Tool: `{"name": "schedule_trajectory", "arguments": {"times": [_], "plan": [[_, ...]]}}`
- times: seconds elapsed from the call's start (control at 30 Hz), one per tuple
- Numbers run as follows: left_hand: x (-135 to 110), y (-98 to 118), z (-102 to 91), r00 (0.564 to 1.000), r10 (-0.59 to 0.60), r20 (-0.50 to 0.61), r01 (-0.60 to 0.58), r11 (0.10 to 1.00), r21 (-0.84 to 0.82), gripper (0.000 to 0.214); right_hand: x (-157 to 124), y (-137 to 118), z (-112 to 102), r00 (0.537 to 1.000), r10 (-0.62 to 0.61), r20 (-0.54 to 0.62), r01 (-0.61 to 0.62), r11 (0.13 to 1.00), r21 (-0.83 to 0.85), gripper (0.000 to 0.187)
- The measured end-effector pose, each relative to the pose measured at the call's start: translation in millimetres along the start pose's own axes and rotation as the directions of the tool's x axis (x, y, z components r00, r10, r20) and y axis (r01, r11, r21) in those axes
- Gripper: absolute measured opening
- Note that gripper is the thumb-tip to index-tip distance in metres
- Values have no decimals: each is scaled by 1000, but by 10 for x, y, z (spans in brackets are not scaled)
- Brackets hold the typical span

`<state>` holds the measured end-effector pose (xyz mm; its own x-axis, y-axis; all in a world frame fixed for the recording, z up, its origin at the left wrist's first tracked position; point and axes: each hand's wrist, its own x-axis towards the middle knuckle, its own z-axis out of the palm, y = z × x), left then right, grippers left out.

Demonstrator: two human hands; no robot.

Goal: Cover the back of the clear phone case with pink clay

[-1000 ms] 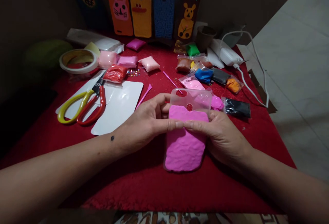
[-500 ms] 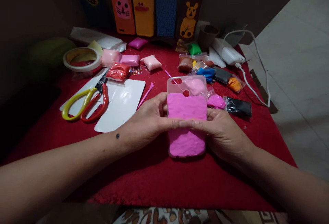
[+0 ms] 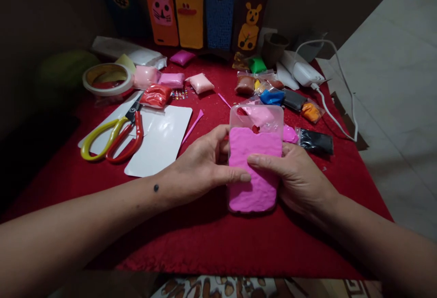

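A clear phone case (image 3: pixel 235 115) is held up over the red cloth between my two hands. Pink clay (image 3: pixel 254 193) with an uneven surface covers its lower and middle part, while the top strip stays see-through. My left hand (image 3: pixel 208 163) grips the left edge, its thumb lying on the clay. From the right side my right hand (image 3: pixel 300 175) grips the case, its thumb pressed on the clay a little higher. The other fingers of both hands are mostly hidden behind the case. Past its right edge shows a lump of bright pink clay (image 3: pixel 290 134).
Scissors (image 3: pixel 133 115) lie on a white sheet (image 3: pixel 164 134) at left, near a tape roll (image 3: pixel 87 81). A pink tool (image 3: pixel 193 127) lies beside the sheet. Clay packets (image 3: pixel 316 142) sit behind and right. Decorated phone cases (image 3: pixel 187 11) stand at the back. A white cable (image 3: pixel 355 106) loops at right.
The case has shifted slightly right and down. My thumbs, earlier meeting tip to tip across the clay, are now apart, the right one higher and the left one lower.
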<state>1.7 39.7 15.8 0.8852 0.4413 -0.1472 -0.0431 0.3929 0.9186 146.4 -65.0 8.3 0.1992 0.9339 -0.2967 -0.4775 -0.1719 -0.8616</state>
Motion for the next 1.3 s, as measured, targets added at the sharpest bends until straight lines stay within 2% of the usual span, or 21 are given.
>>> {"name": "schedule_trajectory", "arguments": {"times": [0.2, 0.33, 0.6, 0.77, 0.87, 1.03, 1.17, 1.3], "plan": [[11, -3, -17, 1000, 12, 21, -12, 1000, -11, 47, 20, -8, 27, 1000, 11, 1, -11, 998, 60, 26], [-1, 4, -5, 999, -16, 29, 18, 999, -44, 44, 21, -12, 17, 999, 7, 50, -10, 998, 61, 22], [9, 44, -13, 996, 21, -85, -27, 998, -65, 49, 14, -51, -8, 997, 80, 24, -80, 996, 28, 30], [28, 21, -37, 996, 20, -87, -21, 1000, -14, 53, 17, -41, -17, 997, 80, 7, -80, 995, -63, 23], [18, 9, -47, 991, 32, -134, -29, 999, 25, 47, 11, -68, 0, 995, 99, 28, -98, 995, -23, 13], [7, -2, -57, 984, 50, -173, -50, 999, 4, 46, 7, -68, -5, 997, 70, -17, -69, 997, 15, 18], [19, -5, -53, 989, 53, -139, -54, 999, -3, 45, 10, -37, -31, 998, 70, 0, -70, 997, -26, 15], [18, -1, -35, 978, 52, -204, -47, 998, 30, 42, 9, -25, -30, 997, 68, 34, -66, 995, -73, 10]]}}
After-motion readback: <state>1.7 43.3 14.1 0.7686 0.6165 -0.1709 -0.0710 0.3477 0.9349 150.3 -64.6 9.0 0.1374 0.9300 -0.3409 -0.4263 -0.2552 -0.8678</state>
